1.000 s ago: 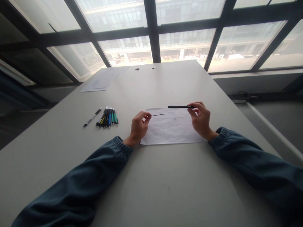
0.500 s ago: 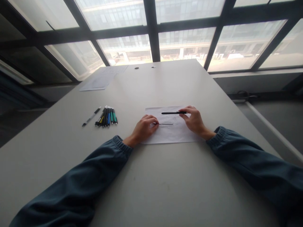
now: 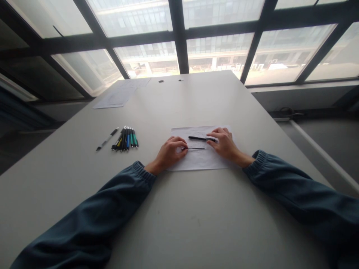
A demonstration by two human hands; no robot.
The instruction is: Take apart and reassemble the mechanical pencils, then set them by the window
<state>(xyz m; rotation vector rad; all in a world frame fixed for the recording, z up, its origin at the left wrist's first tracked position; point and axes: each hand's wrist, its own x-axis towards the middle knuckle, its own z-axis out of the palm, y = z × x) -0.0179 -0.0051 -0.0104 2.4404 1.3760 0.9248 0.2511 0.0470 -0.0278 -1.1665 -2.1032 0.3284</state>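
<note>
My left hand (image 3: 172,151) is closed in a pinch on one end of a pen refill (image 3: 195,148), a thin dark stick pointing right, low over a white sheet of paper (image 3: 206,162). Just beyond it a black pen (image 3: 197,138) lies on the same sheet, roughly parallel to the refill. Around the pen's right end my right hand (image 3: 224,144) has its thumb and forefinger apart, one on each side of the barrel. Faint marks show on the paper, too small to read.
Left of my hands, several pens (image 3: 125,139) with black, yellow, blue and green parts lie in a bunch. A clear-barrelled pen (image 3: 107,139) lies beside them. More papers (image 3: 112,98) rest at the table's far left, before the windows.
My right hand has lowered the black pen onto the paper, slightly left and nearer, and its fingers have parted. My left hand keeps the refill in nearly the same place.
</note>
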